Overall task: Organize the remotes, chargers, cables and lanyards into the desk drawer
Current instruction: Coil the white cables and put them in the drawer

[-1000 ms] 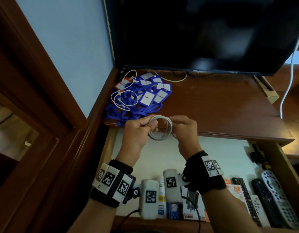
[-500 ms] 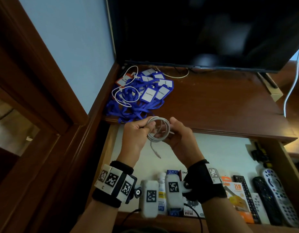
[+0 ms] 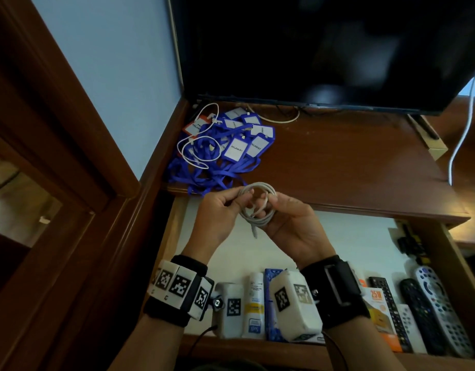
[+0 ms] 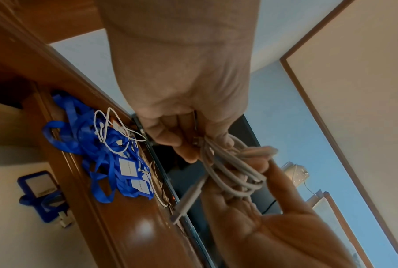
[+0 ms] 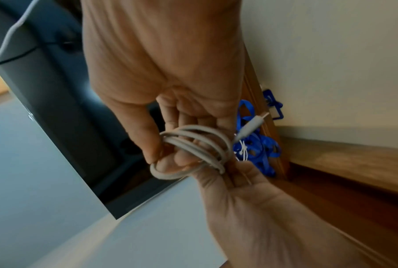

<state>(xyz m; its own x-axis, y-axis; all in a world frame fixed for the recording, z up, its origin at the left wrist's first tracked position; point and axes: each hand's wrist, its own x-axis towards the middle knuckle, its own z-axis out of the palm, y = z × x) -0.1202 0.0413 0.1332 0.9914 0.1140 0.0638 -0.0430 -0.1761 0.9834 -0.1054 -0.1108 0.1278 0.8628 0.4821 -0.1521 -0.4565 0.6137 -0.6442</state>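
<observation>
Hands, left hand [image 3: 217, 212] and right hand [image 3: 292, 223], both gripping coiled cable [image 3: 257, 207] above drawer [image 3: 351, 236].

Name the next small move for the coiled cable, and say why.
Probably tuck the loose plug end into the coiled cable: left hand and right hand both grip the coil above the open drawer, but that end dangles free.

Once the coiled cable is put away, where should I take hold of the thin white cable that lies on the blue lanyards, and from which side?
Probably pinch the thin white cable from above at its big open loop, which lies on top of the blue lanyards. Lift slowly, since the straps may snag it.
</observation>
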